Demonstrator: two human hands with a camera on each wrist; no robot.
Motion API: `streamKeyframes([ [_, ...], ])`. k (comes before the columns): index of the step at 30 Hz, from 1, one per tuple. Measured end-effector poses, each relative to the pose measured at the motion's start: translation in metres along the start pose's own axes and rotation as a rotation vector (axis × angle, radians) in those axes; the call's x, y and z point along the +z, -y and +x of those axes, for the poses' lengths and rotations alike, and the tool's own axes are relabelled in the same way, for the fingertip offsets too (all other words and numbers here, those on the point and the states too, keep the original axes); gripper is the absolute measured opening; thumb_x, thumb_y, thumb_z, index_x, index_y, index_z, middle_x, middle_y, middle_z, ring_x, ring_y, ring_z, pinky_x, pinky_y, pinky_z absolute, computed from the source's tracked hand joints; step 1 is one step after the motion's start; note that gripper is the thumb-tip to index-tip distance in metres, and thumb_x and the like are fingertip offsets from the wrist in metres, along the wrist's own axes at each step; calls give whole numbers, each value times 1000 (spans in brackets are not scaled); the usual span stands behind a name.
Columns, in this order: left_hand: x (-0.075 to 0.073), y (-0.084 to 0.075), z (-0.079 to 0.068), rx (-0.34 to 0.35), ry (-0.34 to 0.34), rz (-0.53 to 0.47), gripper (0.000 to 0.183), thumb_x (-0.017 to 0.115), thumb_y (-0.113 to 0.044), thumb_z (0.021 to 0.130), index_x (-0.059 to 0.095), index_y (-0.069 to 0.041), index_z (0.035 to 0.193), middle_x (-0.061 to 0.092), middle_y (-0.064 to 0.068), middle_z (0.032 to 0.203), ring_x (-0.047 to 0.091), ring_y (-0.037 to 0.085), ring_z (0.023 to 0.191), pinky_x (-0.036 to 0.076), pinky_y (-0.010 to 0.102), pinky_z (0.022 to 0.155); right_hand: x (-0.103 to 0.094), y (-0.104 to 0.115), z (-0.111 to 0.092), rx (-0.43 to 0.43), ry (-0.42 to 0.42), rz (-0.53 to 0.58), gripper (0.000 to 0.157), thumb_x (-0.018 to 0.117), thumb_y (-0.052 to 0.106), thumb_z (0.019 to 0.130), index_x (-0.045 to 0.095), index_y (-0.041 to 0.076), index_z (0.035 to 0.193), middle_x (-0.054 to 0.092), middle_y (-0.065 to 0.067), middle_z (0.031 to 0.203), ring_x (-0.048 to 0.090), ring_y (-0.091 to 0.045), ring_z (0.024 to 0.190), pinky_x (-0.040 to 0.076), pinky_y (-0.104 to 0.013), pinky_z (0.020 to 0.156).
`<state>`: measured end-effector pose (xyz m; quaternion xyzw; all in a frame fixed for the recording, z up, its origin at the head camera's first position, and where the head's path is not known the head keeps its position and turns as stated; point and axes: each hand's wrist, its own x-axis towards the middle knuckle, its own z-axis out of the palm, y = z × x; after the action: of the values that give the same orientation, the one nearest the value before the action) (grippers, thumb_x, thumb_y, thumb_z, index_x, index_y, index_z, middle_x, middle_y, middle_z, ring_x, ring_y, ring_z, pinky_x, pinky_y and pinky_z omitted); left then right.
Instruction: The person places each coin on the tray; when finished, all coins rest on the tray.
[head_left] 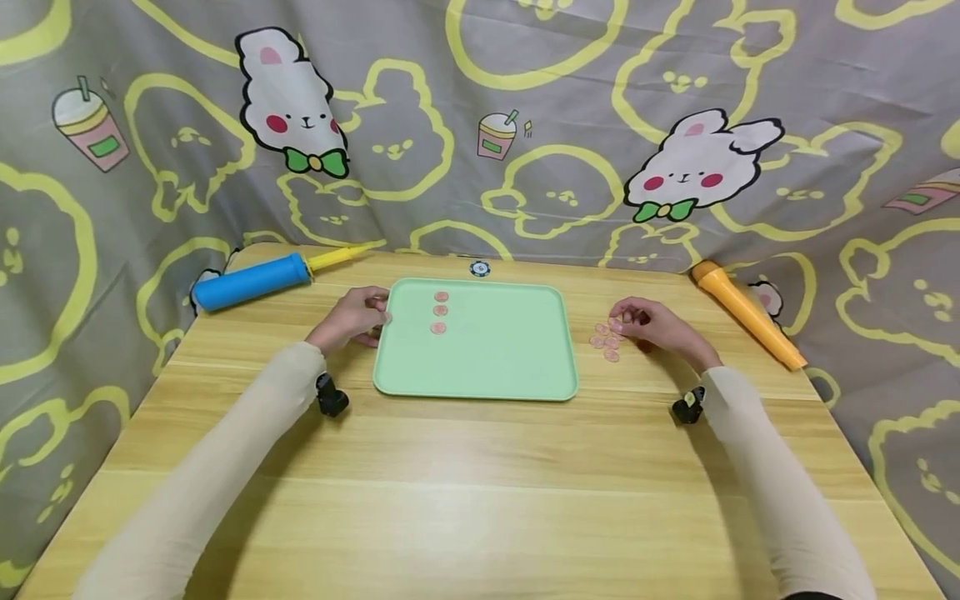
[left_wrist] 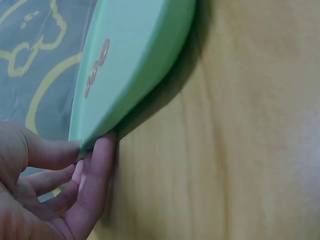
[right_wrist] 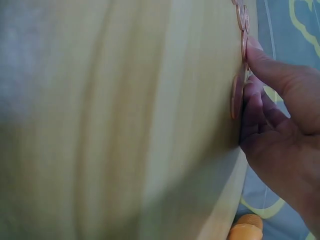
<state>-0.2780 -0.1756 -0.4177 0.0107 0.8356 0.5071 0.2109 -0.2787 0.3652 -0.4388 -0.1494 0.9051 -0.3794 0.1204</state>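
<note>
A light green tray (head_left: pixel 502 358) lies on the table, with three copper-coloured coins (head_left: pixel 440 310) in a column on its left half. At its left edge my left hand (head_left: pixel 351 317) grips the rim, the thumb (left_wrist: pixel 55 154) on top and a finger underneath. To the right of the tray, my right hand (head_left: pixel 654 323) bends over a cluster of several copper-coloured coins (head_left: pixel 611 355). Its thumb (right_wrist: pixel 270 67) and curled fingers meet at the coins, one coin (right_wrist: pixel 237 97) lying in front of the fingers. I cannot tell whether they pinch a coin.
A blue hand pump (head_left: pixel 251 282) with a yellow nozzle lies at the back left. An orange toy microphone (head_left: pixel 750 317) lies at the back right. Behind the tray sits a small dark round chip (head_left: pixel 480 268). A patterned grey curtain (head_left: pixel 420 108) hangs along the table's back edge.
</note>
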Motion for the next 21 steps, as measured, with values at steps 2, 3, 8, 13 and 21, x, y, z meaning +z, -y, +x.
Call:
streamKeyframes([
  [2,-2,-1,0,-8,1,9,62,55,-5,104,31,3,162,48,17,124,58,24,95,63,34,71,2,9,0,11,6,-13,23,62,0,104,61,-7,125,55,-18,99,48,-23,85,42,-25,68],
  [3,-2,-2,1,-14,0,14,62,54,-5,104,31,3,162,48,18,125,59,24,94,63,34,71,2,15,-1,23,13,-13,22,62,-1,103,60,-8,124,55,-20,99,49,-25,85,42,-25,68],
  [8,-4,0,3,-19,6,33,63,53,-6,105,30,1,163,51,24,134,63,25,93,63,34,72,4,29,-2,56,29,13,20,60,-3,104,56,-12,121,52,-25,100,47,-27,84,41,-24,65],
  [13,-4,-5,3,-26,24,28,64,53,-7,106,28,0,164,50,27,141,64,30,100,63,36,75,6,12,6,72,-41,-36,15,65,7,104,61,-5,112,55,-17,99,48,-20,84,42,-24,67],
  [21,-3,-6,5,-28,25,19,64,53,-6,105,29,-1,164,50,26,139,64,32,102,63,36,76,8,18,14,51,-226,-154,17,69,13,103,75,-3,107,72,-19,94,59,-16,77,48,-21,65],
])
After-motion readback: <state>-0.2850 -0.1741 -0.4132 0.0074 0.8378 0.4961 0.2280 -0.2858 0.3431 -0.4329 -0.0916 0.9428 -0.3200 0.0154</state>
